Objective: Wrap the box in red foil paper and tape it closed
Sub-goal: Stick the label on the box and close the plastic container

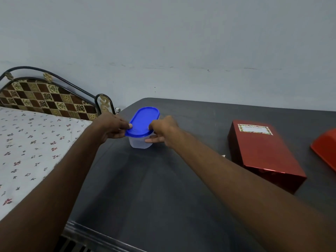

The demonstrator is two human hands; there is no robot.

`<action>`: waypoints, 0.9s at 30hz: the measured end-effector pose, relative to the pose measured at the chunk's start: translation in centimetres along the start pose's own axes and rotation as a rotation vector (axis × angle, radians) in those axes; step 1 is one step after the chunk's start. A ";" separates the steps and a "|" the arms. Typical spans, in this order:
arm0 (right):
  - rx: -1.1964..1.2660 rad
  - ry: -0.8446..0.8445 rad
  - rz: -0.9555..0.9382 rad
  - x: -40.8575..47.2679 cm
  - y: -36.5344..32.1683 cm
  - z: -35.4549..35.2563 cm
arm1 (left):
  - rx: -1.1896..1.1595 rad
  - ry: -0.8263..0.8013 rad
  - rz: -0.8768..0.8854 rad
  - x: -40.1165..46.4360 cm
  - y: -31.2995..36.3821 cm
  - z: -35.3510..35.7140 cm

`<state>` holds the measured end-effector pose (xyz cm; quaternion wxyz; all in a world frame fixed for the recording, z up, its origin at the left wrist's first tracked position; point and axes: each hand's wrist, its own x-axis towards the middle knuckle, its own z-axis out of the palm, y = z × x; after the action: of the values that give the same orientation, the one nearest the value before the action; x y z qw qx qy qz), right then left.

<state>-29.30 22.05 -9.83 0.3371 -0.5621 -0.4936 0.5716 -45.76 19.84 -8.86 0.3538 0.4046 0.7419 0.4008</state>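
Gripping the near end of a translucent plastic tub (140, 141) with an oval blue lid (142, 121), the left hand (111, 127) curls round the lid's left rim, while the right hand (163, 130) pinches its right rim, fingers under the edge. This tub stands far left on the dark grey table (163, 179). Well apart to the right lies the red-foil-wrapped rectangular box (263, 153), with a labelled top. A flowered bed (32, 146) sits left.
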 end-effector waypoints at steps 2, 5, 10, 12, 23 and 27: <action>0.088 -0.055 0.052 -0.1 0.0 -0.1 | -0.067 -0.037 -0.088 0.2 -0.3 0.0; 0.171 -0.078 0.093 0.1 0.2 -0.5 | -0.133 -0.112 -0.174 0.3 -0.4 -0.2; 0.243 -0.051 0.109 0.2 1.1 -0.3 | -0.160 -0.116 -0.190 0.2 -0.5 0.2; 0.246 -0.044 0.106 0.0 1.2 -0.1 | -0.171 -0.089 -0.183 0.0 -0.7 0.3; 0.267 -0.099 0.124 -0.5 1.2 0.2 | -0.275 -0.244 -0.254 -1.7 -0.5 0.1; 0.313 -0.140 0.153 0.0 1.1 -0.3 | -0.323 -0.297 -0.268 -1.8 -0.9 0.1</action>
<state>-28.82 21.80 -10.82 0.3409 -0.4976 -0.3766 0.7031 -45.22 17.93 -9.36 0.5688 0.2956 0.6552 0.3997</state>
